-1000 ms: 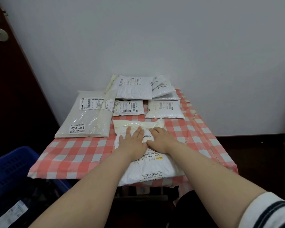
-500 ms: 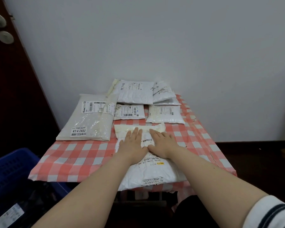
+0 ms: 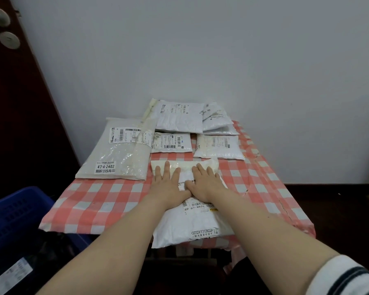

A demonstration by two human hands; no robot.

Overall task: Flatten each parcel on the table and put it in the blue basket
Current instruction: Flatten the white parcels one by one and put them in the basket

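The near-left counter (image 3: 98,201) surface is bare checked cloth, giving open passage toward the blue basket (image 3: 15,213) below the left edge. The large parcel (image 3: 117,154) blocks the far-left area. Stacked small parcels (image 3: 179,120) fill the back against the wall (image 3: 200,50). A bare strip runs along the right edge.

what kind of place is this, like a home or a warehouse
Most likely a room in a home, not a warehouse. A small table with a red-checked cloth stands against a plain white wall, a dark wooden door is at left, and a blue basket sits on the floor beside it.
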